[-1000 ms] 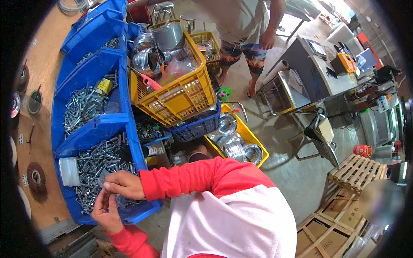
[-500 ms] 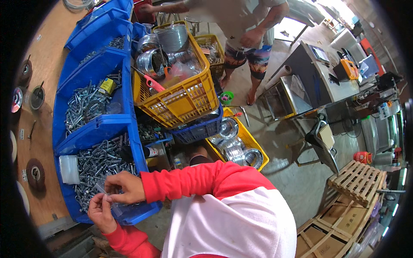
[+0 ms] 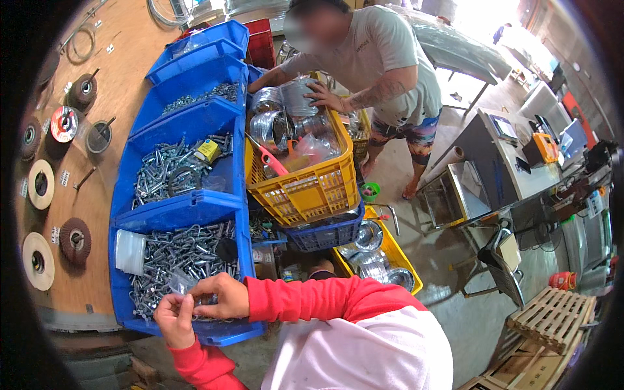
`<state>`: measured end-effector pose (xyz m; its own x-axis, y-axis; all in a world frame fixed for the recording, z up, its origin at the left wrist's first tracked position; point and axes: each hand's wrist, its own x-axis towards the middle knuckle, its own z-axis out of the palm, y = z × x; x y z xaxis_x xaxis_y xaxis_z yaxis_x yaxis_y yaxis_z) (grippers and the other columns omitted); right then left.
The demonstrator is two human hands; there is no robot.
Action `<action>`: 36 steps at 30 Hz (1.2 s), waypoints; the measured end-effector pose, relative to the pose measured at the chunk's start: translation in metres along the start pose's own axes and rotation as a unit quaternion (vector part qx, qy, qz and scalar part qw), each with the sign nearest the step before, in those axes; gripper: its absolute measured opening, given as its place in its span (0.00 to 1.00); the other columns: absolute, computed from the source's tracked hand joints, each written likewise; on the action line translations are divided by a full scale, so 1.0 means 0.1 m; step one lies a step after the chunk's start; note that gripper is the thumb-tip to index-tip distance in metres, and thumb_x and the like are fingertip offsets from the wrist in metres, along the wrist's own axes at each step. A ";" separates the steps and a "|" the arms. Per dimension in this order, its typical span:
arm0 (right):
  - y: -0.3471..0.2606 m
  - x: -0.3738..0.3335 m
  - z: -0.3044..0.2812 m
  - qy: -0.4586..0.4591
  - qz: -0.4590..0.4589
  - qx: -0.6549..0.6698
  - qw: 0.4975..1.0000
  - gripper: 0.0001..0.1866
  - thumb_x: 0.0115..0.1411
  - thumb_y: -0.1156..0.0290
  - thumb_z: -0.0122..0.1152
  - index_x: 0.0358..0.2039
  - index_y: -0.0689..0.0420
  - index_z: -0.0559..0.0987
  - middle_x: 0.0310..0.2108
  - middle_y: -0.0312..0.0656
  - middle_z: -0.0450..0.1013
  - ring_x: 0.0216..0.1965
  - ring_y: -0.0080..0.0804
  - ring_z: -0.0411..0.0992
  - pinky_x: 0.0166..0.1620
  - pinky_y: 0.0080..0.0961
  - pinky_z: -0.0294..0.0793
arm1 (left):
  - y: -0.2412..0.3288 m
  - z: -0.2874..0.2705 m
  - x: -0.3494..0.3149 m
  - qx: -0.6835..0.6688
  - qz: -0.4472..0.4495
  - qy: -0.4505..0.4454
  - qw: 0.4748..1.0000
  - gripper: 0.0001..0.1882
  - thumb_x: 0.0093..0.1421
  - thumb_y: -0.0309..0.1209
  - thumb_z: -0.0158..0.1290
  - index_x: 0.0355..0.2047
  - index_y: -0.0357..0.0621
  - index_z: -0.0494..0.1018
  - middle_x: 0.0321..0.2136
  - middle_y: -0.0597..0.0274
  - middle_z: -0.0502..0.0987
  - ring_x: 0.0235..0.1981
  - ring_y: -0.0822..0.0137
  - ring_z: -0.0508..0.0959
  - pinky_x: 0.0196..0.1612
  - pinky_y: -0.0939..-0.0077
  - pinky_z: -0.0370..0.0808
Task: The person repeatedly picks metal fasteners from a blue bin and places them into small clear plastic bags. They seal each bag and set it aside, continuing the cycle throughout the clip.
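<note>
Close together over the nearest blue bin (image 3: 221,335), my left hand (image 3: 175,322) and my right hand (image 3: 224,296) pinch a small clear plastic bag (image 3: 180,282). Fingertips of both hands meet at its edge; whether anything is inside cannot be made out. Beneath them lies a heap of loose metal bolts (image 3: 188,250). A stack of clear plastic bags (image 3: 130,252) rests at the bin's left side. One bin further back, more bolts (image 3: 162,170) surround a small yellow box (image 3: 208,151).
A yellow crate (image 3: 305,205) of wire coils, with pink-handled scissors (image 3: 272,160), stands right of the bins. A co-worker (image 3: 390,71) leans over it. Grinding discs (image 3: 75,240) hang on the wooden board at left. A lower yellow crate (image 3: 408,286) holds shiny coils.
My view has shifted, so the bins sit further right and lower. The co-worker has bent forward, one hand now on a wire coil, the other arm reaching behind the crate. My hands still pinch the bag.
</note>
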<state>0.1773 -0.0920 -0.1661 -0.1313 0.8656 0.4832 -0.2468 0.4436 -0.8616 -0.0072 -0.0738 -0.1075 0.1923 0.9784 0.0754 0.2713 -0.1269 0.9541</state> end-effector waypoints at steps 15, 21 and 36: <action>0.06 -0.02 0.00 -0.039 0.084 0.117 0.989 0.15 0.63 0.65 0.66 0.42 0.65 0.81 0.30 0.40 0.80 0.31 0.24 0.76 0.37 0.25 0.77 | 0.06 0.08 -0.01 0.025 0.001 -0.016 1.000 0.14 0.63 0.32 0.63 0.25 0.39 0.72 0.19 0.69 0.75 0.19 0.80 0.71 0.25 0.82 0.68; 0.06 -0.03 -0.01 -0.056 0.087 0.046 0.994 0.16 0.61 0.65 0.68 0.42 0.65 0.80 0.31 0.40 0.79 0.33 0.23 0.75 0.38 0.25 0.77 | 0.07 0.08 -0.01 0.037 0.008 -0.018 0.999 0.16 0.63 0.34 0.64 0.24 0.39 0.72 0.19 0.69 0.75 0.20 0.80 0.71 0.24 0.83 0.67; 0.29 -0.03 -0.04 -0.068 0.098 0.191 0.974 0.13 0.68 0.66 0.61 0.44 0.64 0.80 0.34 0.37 0.79 0.36 0.21 0.74 0.41 0.23 0.74 | 0.00 0.09 0.00 -0.011 -0.013 -0.019 1.000 0.10 0.64 0.27 0.60 0.29 0.39 0.71 0.22 0.67 0.76 0.21 0.79 0.73 0.26 0.83 0.69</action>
<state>0.1740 -0.0815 -0.1931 -0.3310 0.8748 0.3539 -0.5401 0.1319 -0.8312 0.0017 -0.0751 -0.1103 0.2218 0.9743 0.0396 0.2564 -0.0974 0.9617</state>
